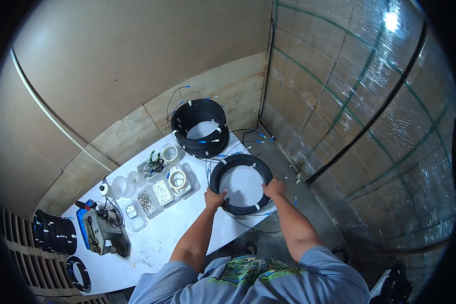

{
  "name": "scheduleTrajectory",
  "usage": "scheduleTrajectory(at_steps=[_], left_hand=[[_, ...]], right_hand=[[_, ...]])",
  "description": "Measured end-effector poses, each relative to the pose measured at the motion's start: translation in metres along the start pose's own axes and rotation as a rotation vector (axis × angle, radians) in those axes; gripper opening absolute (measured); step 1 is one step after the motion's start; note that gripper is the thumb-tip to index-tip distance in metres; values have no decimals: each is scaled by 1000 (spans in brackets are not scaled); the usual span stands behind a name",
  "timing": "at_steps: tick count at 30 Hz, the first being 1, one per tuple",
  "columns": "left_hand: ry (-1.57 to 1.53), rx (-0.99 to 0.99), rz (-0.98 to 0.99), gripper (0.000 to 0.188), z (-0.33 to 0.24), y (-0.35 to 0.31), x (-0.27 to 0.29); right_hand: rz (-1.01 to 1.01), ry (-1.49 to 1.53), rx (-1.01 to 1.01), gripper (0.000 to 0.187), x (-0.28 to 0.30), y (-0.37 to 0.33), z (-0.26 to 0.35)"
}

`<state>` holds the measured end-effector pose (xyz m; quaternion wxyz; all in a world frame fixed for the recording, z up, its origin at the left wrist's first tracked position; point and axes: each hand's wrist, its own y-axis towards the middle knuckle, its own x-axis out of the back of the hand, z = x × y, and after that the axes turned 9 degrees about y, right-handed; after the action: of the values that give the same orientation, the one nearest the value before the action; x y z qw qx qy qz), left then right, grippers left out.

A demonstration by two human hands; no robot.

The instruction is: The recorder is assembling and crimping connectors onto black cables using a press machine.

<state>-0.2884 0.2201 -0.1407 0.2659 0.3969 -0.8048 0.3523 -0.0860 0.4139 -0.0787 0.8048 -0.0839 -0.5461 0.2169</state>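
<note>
My left hand is closed on the near left side of a black cable coil, its thumb over the ring. My right hand grips the same coil on its right side. White ties bind the coil, and loose cable ends with blue connectors hang from it. It is over the right end of the white table. Just behind it stands a tall stack of similar black cable coils, with blue-tipped ends sticking out around it.
Left of the coil are clear bins with small metal parts and white pieces, plus a tape roll. A bench machine sits further left, near more black coils. Film-wrapped boxes rise on the right.
</note>
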Motion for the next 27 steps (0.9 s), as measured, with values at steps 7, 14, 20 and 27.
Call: scheduleTrajectory(at_steps=[7,14,20,27], left_hand=[[67,-106,-23,58,1,-6,4],[174,-129,-115,57,4,-14,17],[-70,-220,-55,50,-24,-62,40],[-502,-264,-119,34,-55,-105,54]], right_hand=[[-1,95,-92,51,-3,8,-4],[-56,214,-70,53,0,-17,-13],[-120,361,8,59,17,-47,-35],[-278,457,89,71,32,-83,-57]])
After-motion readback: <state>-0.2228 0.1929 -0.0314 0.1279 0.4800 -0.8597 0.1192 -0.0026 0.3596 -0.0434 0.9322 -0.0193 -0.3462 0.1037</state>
